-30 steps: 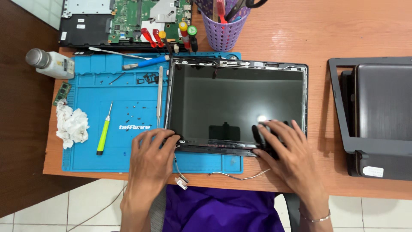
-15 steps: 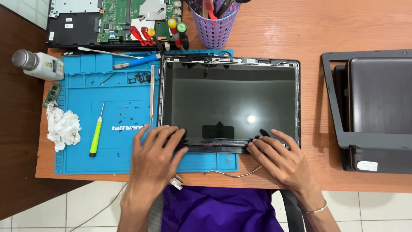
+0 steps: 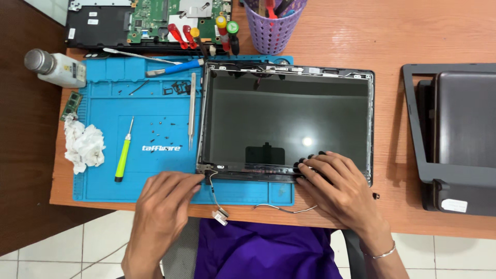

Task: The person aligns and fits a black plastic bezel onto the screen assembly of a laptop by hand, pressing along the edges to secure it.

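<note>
A bare laptop screen panel [image 3: 287,121] in its dark lid frame lies on a blue repair mat [image 3: 155,103]. My left hand [image 3: 165,199] rests on the mat with its fingertips against the panel's lower left hinge corner. My right hand [image 3: 338,186] lies over the lower right edge, fingers curled on the bottom rim. Thin cables [image 3: 219,206] trail from the lower left corner over the table edge. Neither hand lifts anything.
On the mat lie a green-handled screwdriver [image 3: 123,157], tweezers [image 3: 192,111], a blue-handled tool [image 3: 173,67] and small screws. A circuit board [image 3: 155,20], purple tool cup [image 3: 274,26], white bottle [image 3: 57,67], crumpled tissue [image 3: 82,144] and dark laptop shells [image 3: 454,134] surround it.
My left hand has slid down off the panel's bottom edge onto the mat by the hinge corner. My right hand has stayed on the lower right edge. The camera has come closer.
</note>
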